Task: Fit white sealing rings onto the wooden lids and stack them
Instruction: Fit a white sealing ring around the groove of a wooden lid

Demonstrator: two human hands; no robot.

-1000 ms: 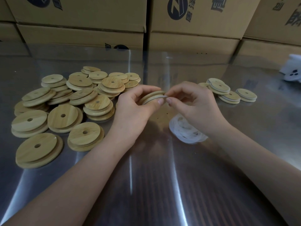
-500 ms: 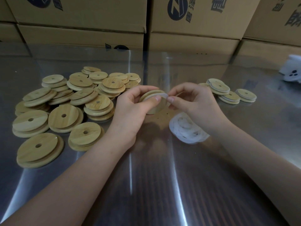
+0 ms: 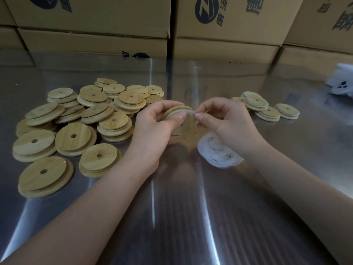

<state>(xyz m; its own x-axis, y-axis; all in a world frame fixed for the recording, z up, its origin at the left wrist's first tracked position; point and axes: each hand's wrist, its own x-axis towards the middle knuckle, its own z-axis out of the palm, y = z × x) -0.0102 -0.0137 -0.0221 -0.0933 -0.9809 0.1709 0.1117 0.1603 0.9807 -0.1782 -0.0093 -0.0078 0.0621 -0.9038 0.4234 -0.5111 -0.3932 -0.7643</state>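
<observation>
My left hand (image 3: 152, 127) grips a round wooden lid (image 3: 186, 119), tilted on edge above the steel table. A white sealing ring (image 3: 179, 112) lies partly around the lid's rim; my left thumb presses on it. My right hand (image 3: 225, 121) pinches the ring's right end between thumb and forefinger. A loose heap of white sealing rings (image 3: 217, 152) lies on the table under my right wrist. At the left lies a big pile of bare wooden lids (image 3: 76, 121) with centre holes. At the right sit several ringed lids (image 3: 265, 108) in low stacks.
Cardboard boxes (image 3: 95, 25) form a wall along the table's far edge. A white object (image 3: 342, 83) with dark dots rests at the far right. The shiny steel table (image 3: 181, 217) stretches toward me between my forearms.
The lid has tipped from nearly flat to more upright in my left hand, and the white ring now sits further onto its rim. Both hands stay in the same spot.
</observation>
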